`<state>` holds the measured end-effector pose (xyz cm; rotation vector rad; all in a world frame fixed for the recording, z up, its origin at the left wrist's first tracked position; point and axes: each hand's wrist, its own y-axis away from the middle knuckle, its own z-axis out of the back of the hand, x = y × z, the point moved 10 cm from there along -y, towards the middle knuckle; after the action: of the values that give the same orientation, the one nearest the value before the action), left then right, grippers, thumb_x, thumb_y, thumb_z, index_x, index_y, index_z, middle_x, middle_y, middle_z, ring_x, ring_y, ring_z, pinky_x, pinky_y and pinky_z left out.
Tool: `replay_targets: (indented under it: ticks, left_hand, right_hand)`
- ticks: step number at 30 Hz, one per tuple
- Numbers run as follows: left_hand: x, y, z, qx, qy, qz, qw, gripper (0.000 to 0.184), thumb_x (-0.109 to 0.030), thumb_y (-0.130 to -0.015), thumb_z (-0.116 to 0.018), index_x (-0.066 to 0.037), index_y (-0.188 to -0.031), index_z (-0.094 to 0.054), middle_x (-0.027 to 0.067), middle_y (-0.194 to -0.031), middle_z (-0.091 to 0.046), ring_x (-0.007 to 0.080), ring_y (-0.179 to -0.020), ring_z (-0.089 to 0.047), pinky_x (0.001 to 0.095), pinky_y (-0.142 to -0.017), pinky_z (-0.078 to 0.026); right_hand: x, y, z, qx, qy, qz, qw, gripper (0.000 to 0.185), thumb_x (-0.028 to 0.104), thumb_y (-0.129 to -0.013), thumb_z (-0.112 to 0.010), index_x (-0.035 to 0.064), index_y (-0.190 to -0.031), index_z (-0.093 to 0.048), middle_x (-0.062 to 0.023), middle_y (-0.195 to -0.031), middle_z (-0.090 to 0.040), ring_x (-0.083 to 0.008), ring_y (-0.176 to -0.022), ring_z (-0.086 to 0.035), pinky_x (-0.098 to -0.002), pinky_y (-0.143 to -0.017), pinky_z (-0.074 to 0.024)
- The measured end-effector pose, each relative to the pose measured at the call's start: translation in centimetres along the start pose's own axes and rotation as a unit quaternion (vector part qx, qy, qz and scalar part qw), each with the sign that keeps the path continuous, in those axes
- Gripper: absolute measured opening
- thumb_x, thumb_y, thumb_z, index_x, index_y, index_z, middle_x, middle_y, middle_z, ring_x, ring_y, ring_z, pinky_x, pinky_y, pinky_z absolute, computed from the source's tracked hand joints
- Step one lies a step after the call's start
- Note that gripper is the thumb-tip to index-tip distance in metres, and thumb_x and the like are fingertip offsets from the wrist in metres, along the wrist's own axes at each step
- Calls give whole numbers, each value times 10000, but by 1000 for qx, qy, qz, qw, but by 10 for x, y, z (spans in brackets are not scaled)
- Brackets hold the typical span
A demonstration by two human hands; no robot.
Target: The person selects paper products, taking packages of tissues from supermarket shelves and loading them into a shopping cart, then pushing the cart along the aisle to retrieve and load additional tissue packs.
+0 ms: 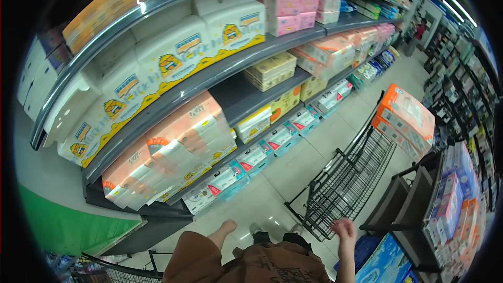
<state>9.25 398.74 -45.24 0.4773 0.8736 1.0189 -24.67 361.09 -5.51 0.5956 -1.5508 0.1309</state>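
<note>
My right hand [343, 227] is raised beside the near end of a black wire shopping cart [348, 175]; its fingers are loosely bent and apart, with nothing seen in them. My left hand [228, 226] hangs low by my body, nearest to the bottom shelf, and its fingers are too blurred to make out. Large orange-and-white tissue packs [404, 118] are stacked at the cart's far end; whether they rest on it I cannot tell. White-and-yellow tissue packs [173, 57] line the shelf in front of me.
Below stand peach-coloured tissue packs [173, 141] and beige packs [271, 71]. White-and-blue packs [254, 156] run along the floor-level row. A dark rack [411, 191] with purple and orange packs is at right. Another wire cart [118, 270] shows at lower left.
</note>
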Motion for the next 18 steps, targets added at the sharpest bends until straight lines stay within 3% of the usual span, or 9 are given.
replay_targets:
  ticks: [2, 3, 5, 6, 8, 10, 12, 15, 18]
  left_hand:
    - [-97, -13, 53, -86, 112, -54, 988, 391, -337, -902, -532, 1, -1032, -681, 261, -1026, -681, 407, -1017, -651, 459, -851, -514]
    - [-131, -34, 59, -110, 203, -78, 970, 419, -381, -925, -545, -16, -1106, -647, 199, -1015, -697, 321, -1014, -665, 410, -830, -512]
    - [-251, -2, 90, -45, 405, -135, 903, 455, -410, -969, -546, -56, -1256, -530, 73, -1115, -632, 205, -1039, -602, 363, -880, -487]
    - [-308, 29, 110, -49, 451, -185, 872, 495, -430, -992, -528, -63, -1321, -474, 88, -1292, -549, 223, -1161, -542, 386, -944, -460]
    - [-394, 79, 134, -50, 475, -267, 837, 522, -439, -1007, -507, -81, -1378, -430, 98, -1382, -474, 221, -1249, -473, 375, -997, -421]
    - [-452, 115, 133, -18, 455, -304, 837, 520, -407, -1001, -533, -92, -1397, -414, 111, -1377, -467, 233, -1250, -461, 370, -1014, -402]
    - [-485, 121, 115, -40, 376, -339, 861, 521, -359, -987, -569, -95, -1404, -403, 128, -1368, -447, 250, -1241, -454, 367, -1021, -393]
    - [-498, 117, 94, -135, 215, -363, 897, 532, -271, -948, -631, -84, -1390, -404, 160, -1344, -398, 282, -1211, -450, 368, -1014, -395]
    - [-511, 126, 96, -209, 148, -368, 894, 523, -185, -875, -695, -64, -1327, -460, 191, -1321, -331, 334, -1180, -458, 381, -991, -425]
  right_hand:
    - [19, -15, 62, -136, 40, 138, 980, 220, 105, -950, -612, 21, -1150, -578, -65, -1028, -657, -151, -897, -622, -287, -834, -511]
    - [9, -27, 102, -210, 158, 190, 946, 268, 139, -943, -630, 19, -1174, -568, -96, -1102, -626, -175, -963, -601, -297, -869, -491]
    - [38, -33, 115, -287, 325, 178, 883, 452, 189, -928, -650, -22, -1298, -496, -185, -1252, -557, -279, -1117, -565, -371, -983, -450]
    - [33, -49, 124, -290, 380, 174, 861, 506, 175, -923, -647, -45, -1334, -450, -225, -1289, -527, -321, -1170, -533, -392, -1015, -427]
    - [1, -93, 140, -295, 485, 158, 808, 617, 147, -912, -640, -90, -1407, -358, -305, -1362, -467, -404, -1278, -471, -434, -1077, -381]
    - [-37, -136, 147, -216, 372, 94, 898, 665, 123, -926, -602, -127, -1442, -266, -330, -1446, -391, -441, -1330, -415, -463, -1108, -342]
    - [-72, -166, 147, -225, 411, 183, 864, 616, 80, -937, -549, -124, -1441, -259, -343, -1414, -425, -445, -1291, -464, -457, -1080, -375]
    - [-45, -153, 131, -203, 332, 30, 921, 592, 81, -975, -485, -99, -1469, -214, -363, -1374, -449, -438, -1227, -525, -439, -1023, -425]
    - [-50, -158, 136, -212, 309, 84, 923, 576, 52, -984, -448, -72, -1486, -194, -314, -1321, -523, -423, -1122, -597, -436, -940, -478]
